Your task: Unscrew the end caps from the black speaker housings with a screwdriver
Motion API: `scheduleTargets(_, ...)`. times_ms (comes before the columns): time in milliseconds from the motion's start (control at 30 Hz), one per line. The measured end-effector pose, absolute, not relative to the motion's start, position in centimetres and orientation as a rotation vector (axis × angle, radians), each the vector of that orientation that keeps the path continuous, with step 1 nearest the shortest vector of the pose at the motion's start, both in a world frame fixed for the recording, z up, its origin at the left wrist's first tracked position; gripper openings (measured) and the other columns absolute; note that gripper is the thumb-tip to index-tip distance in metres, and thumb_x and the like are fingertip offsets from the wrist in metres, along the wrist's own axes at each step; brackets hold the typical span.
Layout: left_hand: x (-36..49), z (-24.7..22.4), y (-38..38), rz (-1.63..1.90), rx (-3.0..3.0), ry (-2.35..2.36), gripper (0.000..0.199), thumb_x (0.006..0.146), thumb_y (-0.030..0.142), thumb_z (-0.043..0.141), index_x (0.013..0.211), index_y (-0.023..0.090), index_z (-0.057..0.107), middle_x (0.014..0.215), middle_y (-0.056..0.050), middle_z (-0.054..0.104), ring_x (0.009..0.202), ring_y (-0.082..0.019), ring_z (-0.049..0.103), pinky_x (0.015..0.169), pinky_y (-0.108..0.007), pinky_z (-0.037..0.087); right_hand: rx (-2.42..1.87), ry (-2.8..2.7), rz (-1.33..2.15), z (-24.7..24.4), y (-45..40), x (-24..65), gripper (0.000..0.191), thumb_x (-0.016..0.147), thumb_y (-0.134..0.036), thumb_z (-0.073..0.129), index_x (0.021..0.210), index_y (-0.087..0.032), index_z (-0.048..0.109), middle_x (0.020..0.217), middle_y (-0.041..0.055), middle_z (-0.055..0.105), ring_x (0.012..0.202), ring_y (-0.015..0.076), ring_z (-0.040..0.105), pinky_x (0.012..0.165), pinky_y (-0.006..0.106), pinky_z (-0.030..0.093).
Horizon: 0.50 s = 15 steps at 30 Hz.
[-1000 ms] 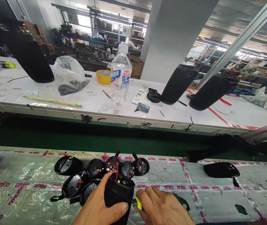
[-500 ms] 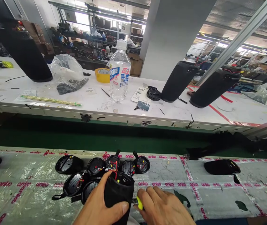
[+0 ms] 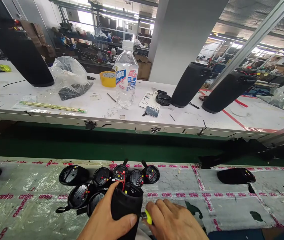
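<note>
My left hand (image 3: 109, 216) is wrapped round a black cylindrical housing (image 3: 127, 208), whose open top faces up with red wires rising from it. The fingers of my right hand (image 3: 169, 218) are closed on a tool with a yellow-green handle (image 3: 148, 216). Its dark front end touches the right side of the housing; the tip is hidden. Several round black parts with small connectors inside, such as one (image 3: 102, 176) behind my left hand, lie close together on the plastic-covered surface (image 3: 176, 180).
Across a green strip (image 3: 57, 141) stands a white bench (image 3: 102, 116) with a clear bottle (image 3: 126, 80), yellow tape (image 3: 107, 79), a plastic bag (image 3: 69, 75) and upright black housings (image 3: 190, 86). Another black housing (image 3: 234, 176) lies at the right.
The bench and its objects sit slightly higher and further left in the view. Both hands keep their hold, with hardly any visible movement.
</note>
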<state>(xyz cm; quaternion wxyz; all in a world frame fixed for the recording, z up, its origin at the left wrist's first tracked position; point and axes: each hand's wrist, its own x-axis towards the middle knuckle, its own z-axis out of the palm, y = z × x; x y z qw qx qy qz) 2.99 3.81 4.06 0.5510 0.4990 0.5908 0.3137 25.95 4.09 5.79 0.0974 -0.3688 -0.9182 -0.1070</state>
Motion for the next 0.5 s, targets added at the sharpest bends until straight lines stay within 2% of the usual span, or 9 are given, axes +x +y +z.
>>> scheduleTargets(100,2.97,3.92,3.78,0.752,1.169,1.398,0.086,0.069,0.045,0.07,0.146,0.019,0.044,0.132,-0.014,0.073,0.129,-0.042,0.062,0.112,-0.052,0.042,-1.112,-2.721,-0.32,5.54,4.14,25.94,0.015,0.096,-0.025,0.06,0.098,-0.024,0.045,0.074,-0.0048,0.058,0.058,0.0167,0.061,0.045,0.033,0.037)
scheduleTargets(233,2.85,3.69,3.73,0.733,1.18,1.395,0.09,0.07,0.045,0.069,0.149,0.016,0.038,0.138,-0.017,0.069,0.132,-0.042,0.059,0.118,-0.056,0.033,-1.114,-2.731,-0.324,5.41,4.14,25.89,0.014,0.096,-0.024,0.058,0.098,-0.025,0.044,0.073,-0.0048,0.058,0.058,0.0175,0.061,0.044,0.033,0.036)
scheduleTargets(500,3.1,3.73,3.67,0.767,1.166,1.415,0.087,0.068,0.045,0.07,0.147,0.018,0.043,0.138,-0.016,0.07,0.135,-0.043,0.057,0.119,-0.057,0.033,-1.128,-2.726,-0.29,5.5,4.14,25.93,0.017,0.094,-0.023,0.061,0.099,-0.025,0.045,0.075,-0.0049,0.058,0.059,0.0178,0.061,0.046,0.034,0.036)
